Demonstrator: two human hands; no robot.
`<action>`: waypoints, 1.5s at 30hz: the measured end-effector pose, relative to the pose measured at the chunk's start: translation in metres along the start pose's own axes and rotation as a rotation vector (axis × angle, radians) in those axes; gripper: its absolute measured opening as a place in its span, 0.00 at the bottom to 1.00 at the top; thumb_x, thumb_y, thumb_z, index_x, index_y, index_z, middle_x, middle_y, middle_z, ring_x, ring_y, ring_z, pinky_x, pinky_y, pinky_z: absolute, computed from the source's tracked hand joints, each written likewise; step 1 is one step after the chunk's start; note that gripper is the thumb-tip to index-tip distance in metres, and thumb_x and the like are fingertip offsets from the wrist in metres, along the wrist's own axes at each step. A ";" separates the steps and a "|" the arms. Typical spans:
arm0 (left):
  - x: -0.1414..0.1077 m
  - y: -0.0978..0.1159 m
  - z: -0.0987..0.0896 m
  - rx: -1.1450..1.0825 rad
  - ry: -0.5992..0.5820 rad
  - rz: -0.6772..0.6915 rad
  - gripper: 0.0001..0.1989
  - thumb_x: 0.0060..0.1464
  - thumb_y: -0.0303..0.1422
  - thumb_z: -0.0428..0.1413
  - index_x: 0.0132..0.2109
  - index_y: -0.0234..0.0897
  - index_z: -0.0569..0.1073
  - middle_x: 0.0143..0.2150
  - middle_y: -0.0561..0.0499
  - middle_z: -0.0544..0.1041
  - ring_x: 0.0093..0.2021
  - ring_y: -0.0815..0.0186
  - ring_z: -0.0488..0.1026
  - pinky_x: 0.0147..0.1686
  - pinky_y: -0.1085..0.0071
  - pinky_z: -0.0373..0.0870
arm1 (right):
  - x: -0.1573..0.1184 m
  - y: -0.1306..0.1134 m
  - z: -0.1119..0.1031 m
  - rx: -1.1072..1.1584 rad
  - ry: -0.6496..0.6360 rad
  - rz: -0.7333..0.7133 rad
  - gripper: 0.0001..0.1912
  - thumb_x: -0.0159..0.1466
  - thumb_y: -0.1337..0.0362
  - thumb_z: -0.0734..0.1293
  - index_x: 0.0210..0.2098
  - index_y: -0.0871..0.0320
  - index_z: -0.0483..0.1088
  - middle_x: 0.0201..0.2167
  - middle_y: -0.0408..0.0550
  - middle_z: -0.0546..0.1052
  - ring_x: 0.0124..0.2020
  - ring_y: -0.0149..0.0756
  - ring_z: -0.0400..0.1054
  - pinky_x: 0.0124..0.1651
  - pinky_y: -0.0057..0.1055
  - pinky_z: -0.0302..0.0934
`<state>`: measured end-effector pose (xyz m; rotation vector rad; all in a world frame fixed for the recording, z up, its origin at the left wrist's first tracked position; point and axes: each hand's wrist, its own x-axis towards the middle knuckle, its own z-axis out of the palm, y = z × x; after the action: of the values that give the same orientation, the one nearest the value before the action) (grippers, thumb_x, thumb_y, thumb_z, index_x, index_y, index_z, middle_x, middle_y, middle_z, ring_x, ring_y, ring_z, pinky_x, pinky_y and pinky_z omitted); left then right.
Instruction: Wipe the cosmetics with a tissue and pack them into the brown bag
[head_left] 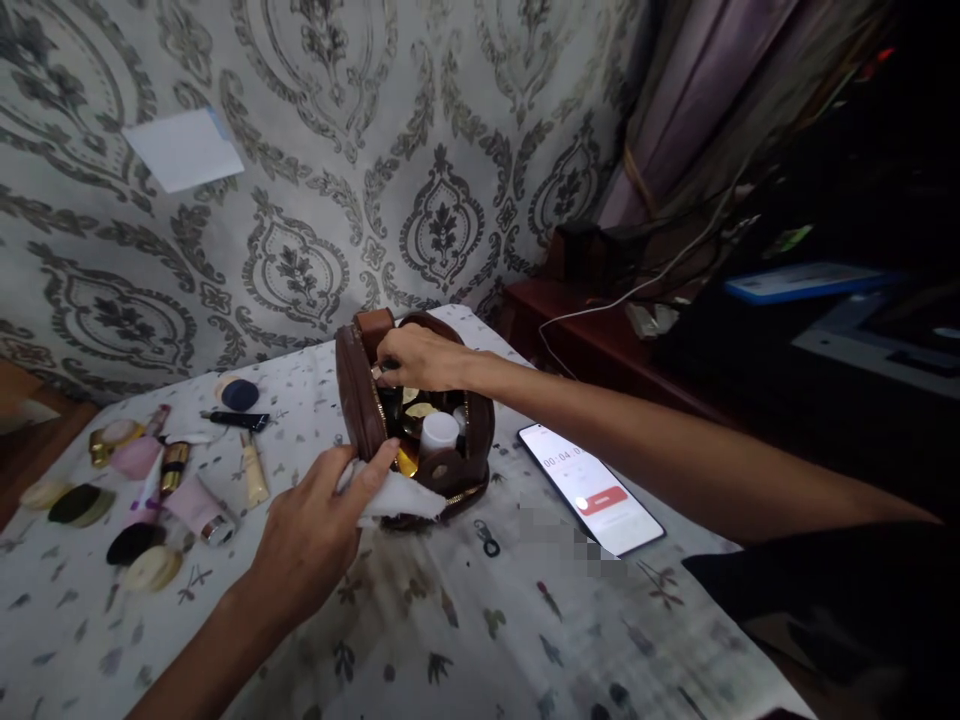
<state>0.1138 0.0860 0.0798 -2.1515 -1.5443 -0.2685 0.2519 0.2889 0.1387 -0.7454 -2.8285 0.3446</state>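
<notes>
A brown zip-up cosmetic bag (352, 385) stands open on the table, with a white-lidded jar (439, 432) and several gold and dark items inside. My left hand (319, 520) is at the bag's near left rim, its thumb and fingers closed on a crumpled white tissue (401, 498). At the bag's far left part is my right hand (421, 357), fingers curled down into the opening. Whatever lies between those fingertips is too small and dark to make out.
Several cosmetics lie at the left, among them a pink tube (199, 508), a cream tube (253, 472), a black tube (236, 420) and a pink sponge (135, 457). A lit phone (592, 490) rests right of the bag. Behind is a patterned wall (300, 270).
</notes>
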 end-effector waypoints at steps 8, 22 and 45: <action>-0.001 0.001 0.003 -0.018 -0.034 -0.024 0.48 0.43 0.16 0.45 0.71 0.49 0.48 0.47 0.46 0.69 0.43 0.62 0.73 0.28 0.76 0.69 | 0.006 0.000 -0.007 -0.002 -0.049 -0.109 0.10 0.60 0.64 0.71 0.40 0.63 0.76 0.36 0.50 0.78 0.40 0.38 0.69 0.40 0.28 0.56; -0.001 0.000 0.002 -0.011 -0.127 -0.033 0.48 0.45 0.16 0.45 0.71 0.51 0.45 0.48 0.46 0.68 0.43 0.63 0.72 0.26 0.78 0.67 | 0.002 0.004 -0.009 -0.017 -0.048 -0.047 0.25 0.55 0.61 0.73 0.51 0.62 0.72 0.39 0.48 0.77 0.37 0.36 0.68 0.36 0.26 0.55; -0.107 -0.075 0.016 -0.857 0.054 -0.595 0.17 0.57 0.26 0.46 0.51 0.34 0.72 0.37 0.48 0.77 0.41 0.61 0.75 0.46 0.66 0.71 | -0.006 0.001 0.003 -0.151 -0.039 0.032 0.23 0.61 0.65 0.65 0.55 0.62 0.72 0.42 0.54 0.80 0.42 0.44 0.74 0.45 0.34 0.65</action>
<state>0.0047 0.0227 0.0400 -2.1083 -2.2805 -1.3833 0.2572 0.2862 0.1350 -0.8228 -2.9068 0.1536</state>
